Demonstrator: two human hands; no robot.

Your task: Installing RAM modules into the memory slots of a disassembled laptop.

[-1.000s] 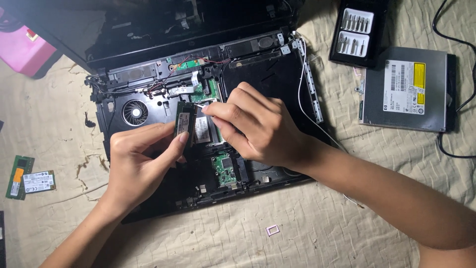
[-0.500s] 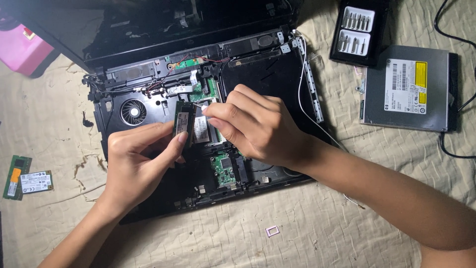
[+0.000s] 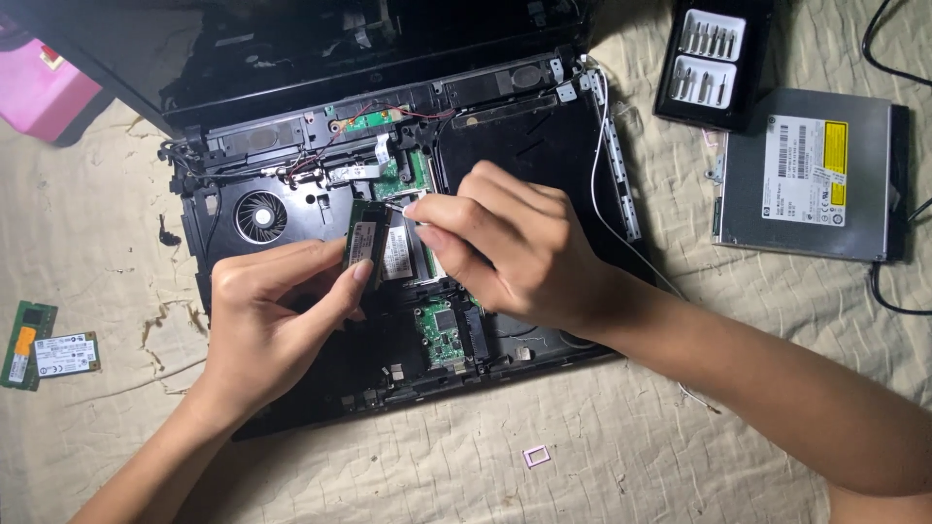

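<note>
Our left hand (image 3: 262, 320) pinched a memory module (image 3: 361, 241) between thumb and fingertips, tilted up over the opened laptop (image 3: 544, 146), just right of its fan (image 3: 260, 215). Our right hand's (image 3: 515, 247) fingers were drawn together at the module's top edge, touching it.

Head camera — looking down, close.

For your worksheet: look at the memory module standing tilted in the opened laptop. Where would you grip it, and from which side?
Grip the memory module by its two short edges, coming from above on the fan side, as the left hand does. It stands tilted up from its slot, so its thin edges are exposed, and probably this keeps fingers off the chips. The right hand works at its top corner.
</note>
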